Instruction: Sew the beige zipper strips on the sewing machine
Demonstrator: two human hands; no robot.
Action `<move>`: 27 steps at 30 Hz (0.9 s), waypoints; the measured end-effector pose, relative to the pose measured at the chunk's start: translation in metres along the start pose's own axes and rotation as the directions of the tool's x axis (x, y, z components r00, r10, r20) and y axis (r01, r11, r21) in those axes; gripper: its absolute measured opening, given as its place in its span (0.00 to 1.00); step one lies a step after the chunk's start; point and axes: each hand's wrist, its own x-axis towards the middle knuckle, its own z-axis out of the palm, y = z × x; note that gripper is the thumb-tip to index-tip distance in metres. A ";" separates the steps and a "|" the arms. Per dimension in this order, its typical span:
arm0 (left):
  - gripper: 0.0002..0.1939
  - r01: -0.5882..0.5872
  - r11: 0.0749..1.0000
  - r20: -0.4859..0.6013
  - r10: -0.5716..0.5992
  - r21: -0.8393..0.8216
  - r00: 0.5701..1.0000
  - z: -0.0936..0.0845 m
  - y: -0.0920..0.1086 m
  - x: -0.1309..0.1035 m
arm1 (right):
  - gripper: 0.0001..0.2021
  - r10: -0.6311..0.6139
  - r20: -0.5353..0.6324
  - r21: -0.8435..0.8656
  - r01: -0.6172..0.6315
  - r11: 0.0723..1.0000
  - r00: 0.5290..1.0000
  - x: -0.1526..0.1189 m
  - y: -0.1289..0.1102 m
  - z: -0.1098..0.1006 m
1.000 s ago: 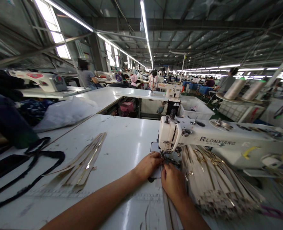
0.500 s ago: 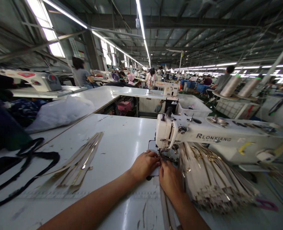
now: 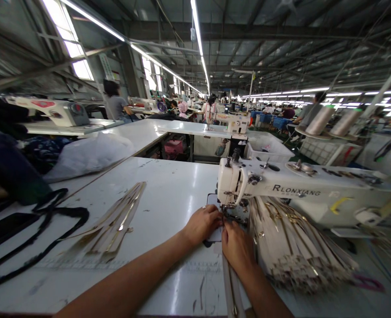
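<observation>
Hardly changed since a moment ago: the bare right hand (image 3: 238,243) still pinches the long beige fabric zipper strip (image 3: 229,280), which trails from that grip across the glossy white bench (image 3: 162,198); I can't tell what the bare left hand (image 3: 202,224) grasps.

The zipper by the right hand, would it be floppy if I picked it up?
Probably floppy: the zipper looks like a long, thin strip of cloth tape. It's likely light, being so narrow. It might slide easily too, since the table looks smooth and shiny.
</observation>
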 end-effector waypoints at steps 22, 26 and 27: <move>0.13 -0.235 0.972 0.036 0.236 -0.027 0.971 -0.004 -0.003 0.001 | 0.16 -0.089 -0.103 0.184 0.107 0.977 0.991 -0.040 0.010 0.007; 0.14 -0.253 0.967 0.040 0.254 -0.025 0.966 -0.007 -0.001 0.001 | 0.16 -0.085 -0.044 0.157 0.090 0.983 0.995 -0.038 0.009 0.005; 0.14 -0.258 0.966 0.042 0.259 -0.024 0.965 -0.008 -0.001 0.001 | 0.17 -0.080 -0.025 0.149 0.083 0.985 0.997 -0.037 0.008 0.004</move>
